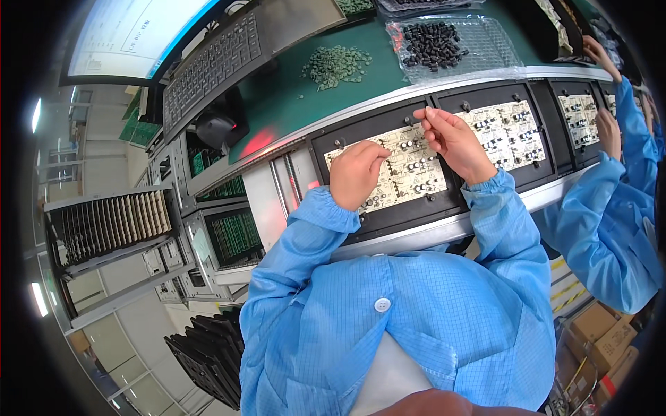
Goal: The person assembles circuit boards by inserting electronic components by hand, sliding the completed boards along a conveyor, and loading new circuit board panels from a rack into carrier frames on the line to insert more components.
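My left hand [356, 175] rests over the left part of a cream circuit board [433, 182], its fingers curled and thumb against them at the board's surface. Whatever they may grip is hidden. My right hand [456, 144] hovers above the board's upper right corner, thumb and forefinger pinched together; anything between them is too small to name. Small black cylindrical components stand in groups on the board. A black carrier frame [378, 227] surrounds it. To the right lies a second cream circuit board [510, 132] in its own black frame, also fitted with components.
Beyond the rail are a pile of small green parts [336, 66] and a clear plastic tray [489, 48] of black parts. A keyboard [215, 66], mouse [216, 127] and monitor [132, 35] stand at the left. A co-worker's blue sleeve [596, 197] reaches in at the right.
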`<state>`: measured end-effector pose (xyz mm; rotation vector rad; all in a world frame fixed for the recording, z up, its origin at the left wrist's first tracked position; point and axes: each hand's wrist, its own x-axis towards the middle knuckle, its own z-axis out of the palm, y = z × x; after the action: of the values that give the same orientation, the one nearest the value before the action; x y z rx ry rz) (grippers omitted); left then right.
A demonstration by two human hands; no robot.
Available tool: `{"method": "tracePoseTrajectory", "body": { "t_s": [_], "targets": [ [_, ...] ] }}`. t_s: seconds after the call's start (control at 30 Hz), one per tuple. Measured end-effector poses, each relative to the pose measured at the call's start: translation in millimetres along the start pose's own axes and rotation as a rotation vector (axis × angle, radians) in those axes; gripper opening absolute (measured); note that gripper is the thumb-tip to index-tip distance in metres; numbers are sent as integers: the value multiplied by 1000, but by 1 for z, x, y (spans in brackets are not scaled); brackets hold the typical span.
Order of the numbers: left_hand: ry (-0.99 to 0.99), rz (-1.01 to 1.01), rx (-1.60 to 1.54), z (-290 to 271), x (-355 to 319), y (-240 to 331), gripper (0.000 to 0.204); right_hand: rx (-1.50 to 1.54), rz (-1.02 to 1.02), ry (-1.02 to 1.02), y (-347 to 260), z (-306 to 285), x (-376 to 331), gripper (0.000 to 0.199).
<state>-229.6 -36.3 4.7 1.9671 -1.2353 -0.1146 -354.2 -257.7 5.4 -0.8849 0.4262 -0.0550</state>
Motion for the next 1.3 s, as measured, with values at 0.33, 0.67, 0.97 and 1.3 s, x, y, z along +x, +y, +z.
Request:
{"method": "tracePoseTrajectory", "body": {
  "t_s": [0.33,0.67,0.97,1.3],
  "targets": [
    [-14,56,56,1,-3,0,13,-153,8,87,0,23,-4,34],
    [125,-253,-476,-11,7,25,19,-350,-42,-92,11,37,-12,44],
    [-35,-275,-501,-4,-6,0,14,-318,86,-168,11,33,-20,47],
    [-154,-293,-449,-3,-29,2,20,-316,-23,19,1,17,-22,44]
  ]
}}
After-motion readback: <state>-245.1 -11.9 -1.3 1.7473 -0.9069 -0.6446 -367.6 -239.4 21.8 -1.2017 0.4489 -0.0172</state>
